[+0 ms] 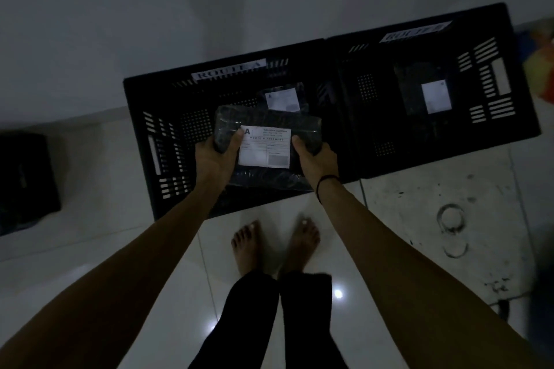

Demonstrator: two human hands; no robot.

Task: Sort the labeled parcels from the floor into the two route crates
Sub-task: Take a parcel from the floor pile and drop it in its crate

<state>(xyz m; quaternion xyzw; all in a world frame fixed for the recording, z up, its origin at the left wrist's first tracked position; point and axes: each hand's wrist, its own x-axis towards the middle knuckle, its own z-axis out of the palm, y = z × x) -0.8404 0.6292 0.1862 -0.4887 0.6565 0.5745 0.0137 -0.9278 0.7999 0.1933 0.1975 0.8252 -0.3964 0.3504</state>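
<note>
We clamp left grip [214,156] and right grip [314,156] on both side edges of the slick-wrapped, probably light parcel [302,126] above the Route A crate [180,129].

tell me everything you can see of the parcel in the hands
The parcel is a flat, dark packet in glossy, crinkled plastic wrap. Its white label faces up, marked with a large A. The left hand and right hand grip its two sides, thumbs on top, holding it over the Route A crate.
</note>
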